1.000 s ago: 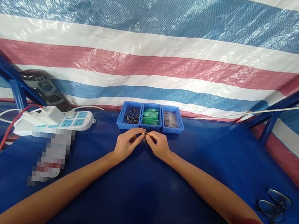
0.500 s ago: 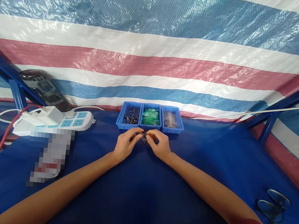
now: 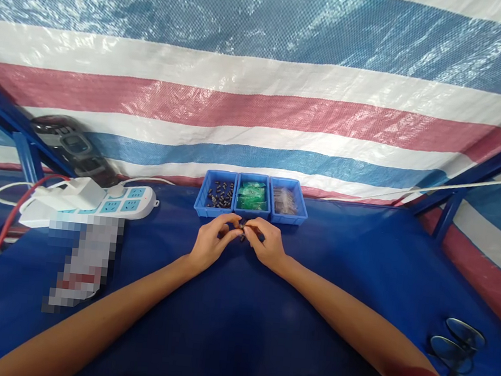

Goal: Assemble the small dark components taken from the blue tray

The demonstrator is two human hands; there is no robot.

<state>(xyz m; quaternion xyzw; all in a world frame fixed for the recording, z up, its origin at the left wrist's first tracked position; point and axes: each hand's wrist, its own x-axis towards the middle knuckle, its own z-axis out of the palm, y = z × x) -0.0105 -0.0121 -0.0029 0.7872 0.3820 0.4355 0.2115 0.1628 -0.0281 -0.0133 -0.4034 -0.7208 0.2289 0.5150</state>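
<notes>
A small dark part (image 3: 242, 238) is pinched between my two hands, just in front of the bins; it is too small to name. My left hand (image 3: 213, 239) has thumb and forefinger closed at its left side. My right hand (image 3: 266, 243) grips it from the right, fingers curled in. Right behind stand three blue bins in a row. Several small dark fittings lie loose in the left bin (image 3: 215, 213). Green packets (image 3: 252, 195) fill the middle bin (image 3: 251, 213). Clear plastic bags (image 3: 283, 200) with brownish contents lie in the right bin (image 3: 289, 219).
A white power strip (image 3: 142, 206) with plugs and cables sits at the left, near a pixelated object (image 3: 88, 261). Behind it is a dark packaged item (image 3: 75, 147). Eyeglasses (image 3: 457, 347) rest at the right on the blue table (image 3: 328, 349). A striped sheet (image 3: 261, 77) hangs behind.
My fingers have shifted slightly around the small dark part, the left thumb now nearer the right fingertips. Both hands stay in the same place, and the bins look unchanged.
</notes>
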